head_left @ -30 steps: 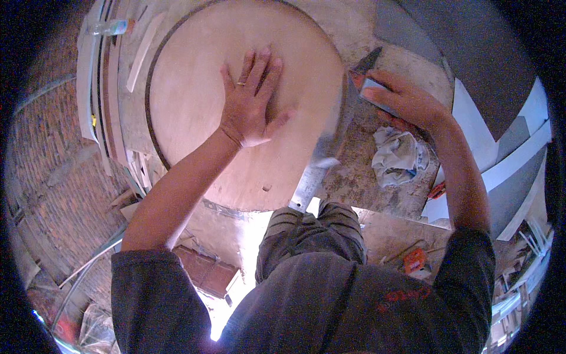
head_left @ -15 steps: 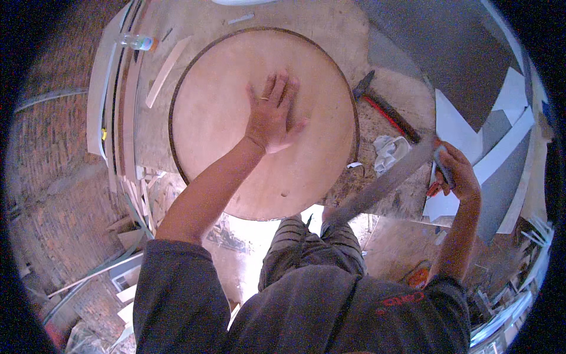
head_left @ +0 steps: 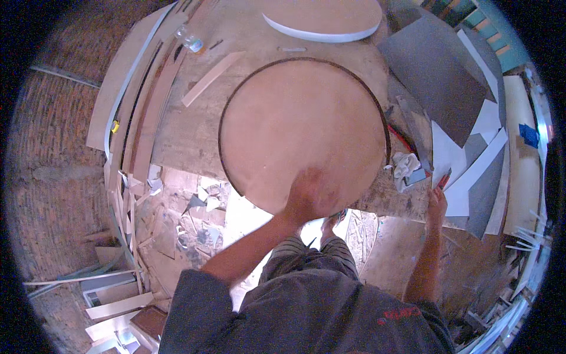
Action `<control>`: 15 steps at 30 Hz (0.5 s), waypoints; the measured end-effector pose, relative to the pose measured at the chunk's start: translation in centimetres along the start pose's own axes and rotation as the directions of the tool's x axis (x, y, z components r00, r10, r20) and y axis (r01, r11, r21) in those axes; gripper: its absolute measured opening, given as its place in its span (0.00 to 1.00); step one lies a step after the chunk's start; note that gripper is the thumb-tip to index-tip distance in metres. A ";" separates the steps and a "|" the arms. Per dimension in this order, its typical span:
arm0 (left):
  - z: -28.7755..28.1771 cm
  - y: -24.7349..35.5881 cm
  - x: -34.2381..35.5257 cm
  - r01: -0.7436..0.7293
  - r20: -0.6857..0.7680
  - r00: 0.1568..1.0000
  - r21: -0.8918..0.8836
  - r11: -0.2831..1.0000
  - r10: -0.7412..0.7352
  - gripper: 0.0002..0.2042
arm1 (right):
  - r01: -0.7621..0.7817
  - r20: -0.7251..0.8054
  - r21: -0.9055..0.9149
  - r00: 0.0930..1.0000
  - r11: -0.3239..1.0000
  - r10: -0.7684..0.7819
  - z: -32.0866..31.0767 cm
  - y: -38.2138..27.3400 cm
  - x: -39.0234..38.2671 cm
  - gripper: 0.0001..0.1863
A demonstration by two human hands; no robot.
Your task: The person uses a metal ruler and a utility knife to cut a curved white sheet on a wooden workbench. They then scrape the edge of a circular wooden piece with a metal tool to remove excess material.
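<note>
A round wooden panel (head_left: 295, 118) with a dark edge strip lies on the worktable. My left hand (head_left: 309, 189) is at its near edge, smeared by motion, so its fingers are unclear. At the right, my right hand (head_left: 437, 203) is closed around a small red tool (head_left: 444, 180) with a narrow tip; its exact kind is hard to make out. Beside that hand lies a long grey-bladed tool (head_left: 414, 127) with a pale blue handle, like a handsaw. It partly covers a red-and-black hammer (head_left: 401, 137). A crumpled white cloth (head_left: 405, 165) touches the blue handle's area.
Dark and white sheets (head_left: 442, 76) overlap on the right. Another round panel with a white edge (head_left: 324, 23) sits at the back. Left are long strips (head_left: 138, 112), a plastic bottle (head_left: 190, 40) and a yellow tape measure (head_left: 115, 126). Offcuts (head_left: 203, 200) litter the floor.
My right hand has let go of the long-bladed tool, now lying on the table, and keeps the red one. My left hand has slid from the panel's middle to its near edge.
</note>
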State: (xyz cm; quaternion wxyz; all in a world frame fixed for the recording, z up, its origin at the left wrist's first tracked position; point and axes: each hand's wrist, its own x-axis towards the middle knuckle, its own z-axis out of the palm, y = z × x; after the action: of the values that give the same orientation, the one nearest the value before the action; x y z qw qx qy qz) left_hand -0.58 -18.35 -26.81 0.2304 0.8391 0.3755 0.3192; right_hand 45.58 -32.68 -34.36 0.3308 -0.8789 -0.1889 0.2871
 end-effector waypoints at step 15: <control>-0.3 -3.1 -18.6 0.708 0.520 0.195 -0.661 -0.247 -0.831 0.47 | 0.627 0.149 -0.244 0.778 0.740 -0.611 11.9 -13.8 -5.6 0.30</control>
State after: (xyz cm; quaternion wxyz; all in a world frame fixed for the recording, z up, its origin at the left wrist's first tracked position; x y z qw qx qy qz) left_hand -11.87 -30.89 -35.28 0.7161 0.1447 0.6218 0.2822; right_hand 31.88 -20.24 -30.05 0.2738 -0.7949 -0.5182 0.1569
